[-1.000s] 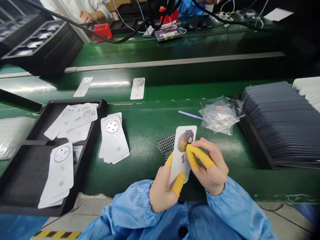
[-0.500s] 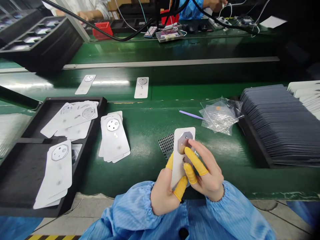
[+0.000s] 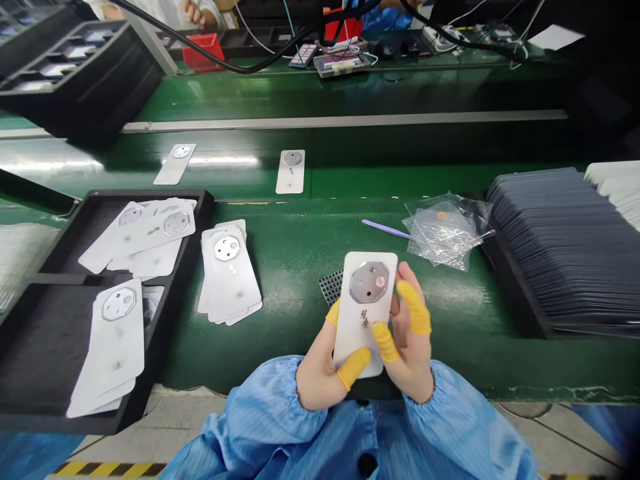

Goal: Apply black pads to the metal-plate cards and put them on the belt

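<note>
A white phone back cover (image 3: 361,343) with a silver octagonal camera plate (image 3: 369,283) stands upright before me, its face turned to me. My left hand (image 3: 327,373) grips its lower left, yellow finger cot on the thumb across the front. At the right edge is my right hand (image 3: 411,340), its thumb on the front face and its fingers at the side, partly behind the cover. Behind the cover, a black sheet with rows of small dots (image 3: 331,288) is half hidden. To the left lies a stack of similar covers (image 3: 231,277).
A black tray (image 3: 35,347) at left holds more covers. Two covers (image 3: 175,164) (image 3: 291,172) lie farther back. Purple tweezers (image 3: 386,229) touch clear plastic bags (image 3: 445,233). Dark sheets (image 3: 545,247) fill a rack at right. A co-worker's hand (image 3: 195,13) shows across the bench.
My right hand's fingers have left the camera plate and moved to the cover's right edge, thumb on the front. The cover has turned to face me more squarely.
</note>
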Demonstrator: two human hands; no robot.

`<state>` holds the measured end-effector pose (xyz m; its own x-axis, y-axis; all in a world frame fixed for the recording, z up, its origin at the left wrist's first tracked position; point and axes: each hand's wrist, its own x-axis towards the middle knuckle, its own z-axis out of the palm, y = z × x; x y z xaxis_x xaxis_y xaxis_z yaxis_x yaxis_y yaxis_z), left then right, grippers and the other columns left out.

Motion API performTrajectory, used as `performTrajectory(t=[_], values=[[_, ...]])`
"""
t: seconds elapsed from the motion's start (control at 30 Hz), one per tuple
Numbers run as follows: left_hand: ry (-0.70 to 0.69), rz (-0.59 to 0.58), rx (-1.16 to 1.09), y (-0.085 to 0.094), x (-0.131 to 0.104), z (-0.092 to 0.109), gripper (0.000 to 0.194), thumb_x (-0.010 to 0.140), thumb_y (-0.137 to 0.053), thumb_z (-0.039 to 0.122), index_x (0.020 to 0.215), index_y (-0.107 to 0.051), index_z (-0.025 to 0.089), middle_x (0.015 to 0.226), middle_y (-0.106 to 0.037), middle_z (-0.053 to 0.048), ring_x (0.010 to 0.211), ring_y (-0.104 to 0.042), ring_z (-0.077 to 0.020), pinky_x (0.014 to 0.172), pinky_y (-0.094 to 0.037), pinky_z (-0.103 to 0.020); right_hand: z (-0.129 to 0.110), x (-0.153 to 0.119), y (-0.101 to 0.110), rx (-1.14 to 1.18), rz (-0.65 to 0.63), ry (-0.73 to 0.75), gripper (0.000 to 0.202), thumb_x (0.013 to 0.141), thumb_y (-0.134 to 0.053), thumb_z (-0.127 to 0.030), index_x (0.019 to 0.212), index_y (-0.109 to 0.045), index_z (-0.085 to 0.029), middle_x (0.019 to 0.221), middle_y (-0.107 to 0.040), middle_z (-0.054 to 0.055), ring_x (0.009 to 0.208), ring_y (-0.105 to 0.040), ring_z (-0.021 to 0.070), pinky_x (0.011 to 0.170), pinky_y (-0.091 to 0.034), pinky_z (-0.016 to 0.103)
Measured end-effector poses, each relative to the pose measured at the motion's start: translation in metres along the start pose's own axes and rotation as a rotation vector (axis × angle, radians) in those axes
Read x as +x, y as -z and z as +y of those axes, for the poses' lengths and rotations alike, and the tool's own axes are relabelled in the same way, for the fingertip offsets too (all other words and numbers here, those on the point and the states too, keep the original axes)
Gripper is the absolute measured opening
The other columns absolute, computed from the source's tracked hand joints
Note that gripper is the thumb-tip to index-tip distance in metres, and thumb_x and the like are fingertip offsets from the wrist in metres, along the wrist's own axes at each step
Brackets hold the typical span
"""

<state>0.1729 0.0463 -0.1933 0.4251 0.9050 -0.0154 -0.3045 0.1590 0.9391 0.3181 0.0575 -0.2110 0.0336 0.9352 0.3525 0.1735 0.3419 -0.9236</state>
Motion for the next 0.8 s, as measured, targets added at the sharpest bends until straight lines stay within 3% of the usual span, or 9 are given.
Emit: performTrajectory(t=[0.1, 0.17, 0.27, 0.37, 0.47, 0.57, 0.7, 0.8], values=[[0.099, -0.026, -0.131, 0.007, 0.006, 0.008, 0.054, 0.083, -0.066, 0.021, 0.132, -0.045, 0.023, 0.123, -0.063, -0.011, 0.101, -0.066, -0.0237, 0.082, -0.056, -0.031, -0.006, 0.004, -0.006, 0.217, 0.068, -0.135, 0.065, 0.09, -0.054, -0.016, 0.145, -0.024, -0.035, 0.147, -0.041, 0.007, 0.126, -0.052, 0.0232, 0.1, -0.051, 0.044], [0.107, 0.074, -0.15, 0.01, 0.012, 0.012, 0.043, 0.079, -0.071, 0.027, 0.118, -0.056, 0.017, 0.104, -0.071, -0.01, 0.087, -0.069, -0.0218, 0.074, -0.057, -0.03, -0.008, 0.005, -0.009, 0.269, 0.025, -0.201, 0.066, 0.09, -0.054, -0.016, 0.145, -0.022, -0.035, 0.139, -0.051, 0.007, 0.116, -0.06, 0.022, 0.094, -0.056, 0.042], [0.099, 0.289, -0.081, 0.009, 0.023, 0.017, 0.036, 0.073, -0.075, 0.036, 0.098, -0.065, 0.012, 0.088, -0.073, -0.009, 0.076, -0.068, -0.0195, 0.069, -0.056, -0.029, -0.006, 0.0, -0.009, 0.152, -0.055, -0.227, 0.062, 0.089, -0.057, -0.02, 0.144, -0.03, -0.028, 0.139, -0.051, 0.011, 0.12, -0.057, 0.0257, 0.095, -0.055, 0.045], [0.123, 0.425, -0.016, 0.004, 0.028, 0.018, 0.034, 0.068, -0.078, 0.04, 0.084, -0.068, 0.012, 0.076, -0.072, -0.007, 0.063, -0.065, -0.016, 0.058, -0.055, -0.025, -0.001, -0.005, -0.006, -0.05, -0.061, -0.142, 0.059, 0.085, -0.063, -0.022, 0.139, -0.041, -0.023, 0.14, -0.049, 0.012, 0.126, -0.051, 0.0294, 0.1, -0.051, 0.048], [0.073, 0.537, 0.027, 0.008, 0.025, 0.019, 0.031, 0.066, -0.079, 0.039, 0.077, -0.071, 0.011, 0.067, -0.072, -0.005, 0.051, -0.061, -0.0126, 0.048, -0.051, -0.021, -0.003, -0.004, -0.002, -0.108, -0.13, -0.047, 0.062, 0.089, -0.056, -0.019, 0.145, -0.031, -0.023, 0.141, -0.049, 0.012, 0.128, -0.05, 0.0269, 0.105, -0.046, 0.048], [0.011, 0.686, 0.08, 0.026, 0.019, 0.02, 0.023, 0.065, -0.081, 0.032, 0.069, -0.071, 0.011, 0.058, -0.069, -0.003, 0.044, -0.057, -0.0099, 0.042, -0.046, -0.018, -0.001, 0.0, 0.006, -0.193, -0.21, 0.013, 0.066, 0.09, -0.053, -0.018, 0.148, -0.02, -0.023, 0.144, -0.045, 0.012, 0.132, -0.044, 0.0252, 0.109, -0.041, 0.05], [-0.017, 0.799, 0.097, 0.062, 0.011, 0.017, 0.022, 0.062, -0.083, 0.029, 0.063, -0.07, 0.012, 0.055, -0.067, -0.001, 0.045, -0.059, -0.0116, 0.043, -0.047, -0.019, 0.028, -0.005, 0.015, -0.548, -0.313, 0.137, 0.05, 0.087, -0.061, -0.022, 0.134, -0.047, -0.022, 0.147, -0.041, 0.013, 0.138, -0.034, 0.0295, 0.108, -0.039, 0.056], [-0.058, 0.85, 0.153, 0.081, 0.006, 0.014, 0.024, 0.069, -0.079, 0.031, 0.085, -0.071, 0.015, 0.075, -0.072, -0.004, 0.064, -0.069, -0.0181, 0.055, -0.055, -0.024, 0.05, -0.011, 0.017, -0.619, -0.347, 0.217, 0.029, 0.088, -0.058, -0.016, 0.117, -0.06, -0.019, 0.139, -0.051, 0.014, 0.135, -0.041, 0.0285, 0.107, -0.038, 0.058]])
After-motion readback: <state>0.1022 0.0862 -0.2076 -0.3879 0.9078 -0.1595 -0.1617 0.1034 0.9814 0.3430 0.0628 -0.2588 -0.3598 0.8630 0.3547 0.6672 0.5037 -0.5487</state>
